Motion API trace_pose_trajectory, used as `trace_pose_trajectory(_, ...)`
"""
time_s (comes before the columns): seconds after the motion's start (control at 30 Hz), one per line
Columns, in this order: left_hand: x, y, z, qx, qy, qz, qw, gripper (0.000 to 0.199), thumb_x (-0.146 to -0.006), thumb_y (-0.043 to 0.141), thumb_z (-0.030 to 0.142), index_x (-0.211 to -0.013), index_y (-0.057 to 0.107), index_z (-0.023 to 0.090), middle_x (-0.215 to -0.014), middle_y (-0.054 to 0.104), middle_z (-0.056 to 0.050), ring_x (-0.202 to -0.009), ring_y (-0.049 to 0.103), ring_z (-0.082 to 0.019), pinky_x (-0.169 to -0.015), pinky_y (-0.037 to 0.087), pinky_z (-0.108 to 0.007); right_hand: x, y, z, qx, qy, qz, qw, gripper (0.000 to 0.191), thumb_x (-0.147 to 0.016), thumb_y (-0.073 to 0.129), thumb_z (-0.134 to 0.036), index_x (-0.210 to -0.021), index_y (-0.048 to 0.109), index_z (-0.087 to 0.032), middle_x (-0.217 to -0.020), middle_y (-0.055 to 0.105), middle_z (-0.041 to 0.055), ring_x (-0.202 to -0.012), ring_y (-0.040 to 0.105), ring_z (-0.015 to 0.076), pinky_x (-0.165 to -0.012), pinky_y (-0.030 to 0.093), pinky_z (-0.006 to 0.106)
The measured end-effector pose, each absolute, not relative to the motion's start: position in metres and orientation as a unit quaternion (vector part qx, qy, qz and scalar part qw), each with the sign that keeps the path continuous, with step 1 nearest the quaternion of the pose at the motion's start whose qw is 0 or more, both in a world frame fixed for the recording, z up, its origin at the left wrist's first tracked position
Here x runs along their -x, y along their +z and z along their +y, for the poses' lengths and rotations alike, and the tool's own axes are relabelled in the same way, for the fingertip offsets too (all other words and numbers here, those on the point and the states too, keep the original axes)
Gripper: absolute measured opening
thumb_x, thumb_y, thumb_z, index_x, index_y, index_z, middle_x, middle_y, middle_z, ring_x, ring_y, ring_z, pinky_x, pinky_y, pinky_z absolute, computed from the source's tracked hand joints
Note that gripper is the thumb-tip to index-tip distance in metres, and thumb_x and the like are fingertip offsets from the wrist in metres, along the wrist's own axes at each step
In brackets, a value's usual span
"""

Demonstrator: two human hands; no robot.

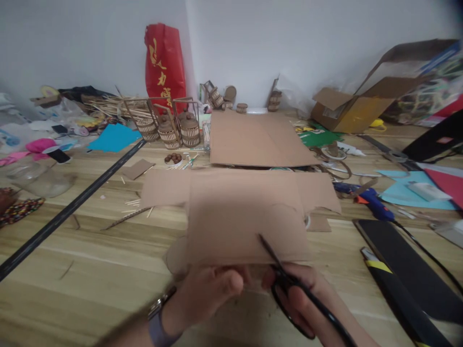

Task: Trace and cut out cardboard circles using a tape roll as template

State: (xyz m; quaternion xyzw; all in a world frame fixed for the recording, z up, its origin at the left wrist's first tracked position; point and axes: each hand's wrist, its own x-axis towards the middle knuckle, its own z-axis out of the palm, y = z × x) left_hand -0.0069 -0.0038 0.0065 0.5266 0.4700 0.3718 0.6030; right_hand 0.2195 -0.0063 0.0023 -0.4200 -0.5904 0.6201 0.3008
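Observation:
A flat brown cardboard sheet (242,217) with side flaps lies over the table in front of me. At its near edge, my left hand (208,294), with a watch on the wrist, has its thumb on top and its other fingers partly hidden; I cannot make out whether it grips the edge. Black-handled scissors (269,249) are in my right hand (307,294), whose fingers wrap round the handles. The blades point up and left over the cardboard and look closed together. A second cardboard sheet (256,140) lies just behind.
Small wooden baskets (170,134) and a red bag (165,62) stand at the back left. An open cardboard box (361,106) sits at the back right. On the right lie a blue glue gun (376,202), a cutter (398,299) and a black board (408,265).

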Motion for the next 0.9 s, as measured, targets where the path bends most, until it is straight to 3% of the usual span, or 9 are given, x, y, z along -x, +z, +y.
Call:
trace_pose_trajectory(0.1, 0.013, 0.010, 0.011, -0.515, 0.443, 0.368, 0.635, 0.083, -0.056, 0.072, 0.091, -0.098, 0.081, 0.020, -0.081, 0.074, -0.009, -0.069, 0.064, -0.021, -0.060, 0.049, -0.028, -0.231, 0.006, 0.004, 0.439, 0.585, -0.583, 0.354, 0.070, -0.090, 0.042, -0.085, -0.088, 0.063, -0.019, -0.043, 0.039, -0.0085, -0.039, 0.029, 0.0093, -0.043, 0.025, 0.024)
trace_pose_trajectory(0.23, 0.018, 0.014, 0.029, -0.398, 0.589, 0.348, 0.611, 0.081, -0.067, 0.068, 0.088, -0.109, 0.075, 0.019, -0.094, 0.077, -0.010, -0.076, 0.069, -0.024, -0.064, 0.055, -0.031, -0.241, 0.015, 0.015, 0.471, 0.549, -0.613, 0.319, 0.078, -0.083, 0.045, -0.091, -0.090, 0.067, -0.016, -0.045, 0.040, -0.0080, -0.039, 0.030, 0.0090, -0.040, 0.023, 0.023)
trace_pose_trajectory(0.33, 0.021, 0.019, 0.035, -0.326, 0.592, 0.443, 0.589, 0.069, -0.067, 0.082, 0.073, -0.106, 0.073, 0.017, -0.098, 0.079, -0.010, -0.095, 0.073, -0.029, -0.078, 0.059, -0.034, -0.237, 0.019, 0.016, 0.466, 0.549, -0.644, 0.258, 0.083, -0.075, 0.047, -0.096, -0.085, 0.068, -0.017, -0.049, 0.038, -0.0069, -0.039, 0.029, 0.0086, -0.035, 0.018, 0.023)
trace_pose_trajectory(0.5, 0.023, 0.024, 0.036, -0.264, 0.557, 0.531, 0.582, 0.069, -0.055, 0.096, 0.058, -0.106, 0.073, 0.016, -0.102, 0.081, -0.011, -0.113, 0.072, -0.036, -0.091, 0.060, -0.043, -0.224, 0.015, 0.013, 0.445, 0.561, -0.659, 0.231, 0.082, -0.073, 0.045, -0.099, -0.076, 0.063, -0.019, -0.047, 0.031, -0.0083, -0.038, 0.027, 0.0082, -0.032, 0.017, 0.023)
trace_pose_trajectory(0.6, 0.024, 0.024, 0.038, -0.294, 0.537, 0.529, 0.588, 0.062, -0.053, 0.098, 0.049, -0.100, 0.077, 0.015, -0.101, 0.083, -0.011, -0.114, 0.072, -0.037, -0.093, 0.060, -0.042, -0.224, 0.012, 0.012, 0.453, 0.569, -0.656, 0.203, 0.089, -0.069, 0.042, -0.102, -0.083, 0.066, -0.017, -0.051, 0.035, -0.0079, -0.039, 0.030, 0.0081, -0.032, 0.022, 0.021)
trace_pose_trajectory(0.77, 0.026, 0.024, 0.038, -0.291, 0.506, 0.535, 0.611, 0.056, -0.048, 0.099, 0.052, -0.086, 0.079, 0.016, -0.096, 0.084, -0.012, -0.108, 0.075, -0.039, -0.086, 0.063, -0.041, -0.226, 0.007, 0.009, 0.456, 0.572, -0.652, 0.202, 0.095, -0.073, 0.038, -0.100, -0.096, 0.069, -0.013, -0.054, 0.041, -0.0063, -0.043, 0.035, 0.0090, -0.035, 0.026, 0.020)
trace_pose_trajectory(0.9, 0.026, 0.022, 0.036, -0.305, 0.509, 0.539, 0.598, 0.057, -0.052, 0.098, 0.053, -0.092, 0.080, 0.017, -0.098, 0.084, -0.012, -0.112, 0.074, -0.038, -0.092, 0.061, -0.043, -0.225, 0.005, 0.008, 0.424, 0.598, -0.643, 0.223, 0.091, -0.076, 0.041, -0.098, -0.095, 0.066, -0.013, -0.056, 0.043, -0.0062, -0.043, 0.034, 0.0076, -0.039, 0.027, 0.020)
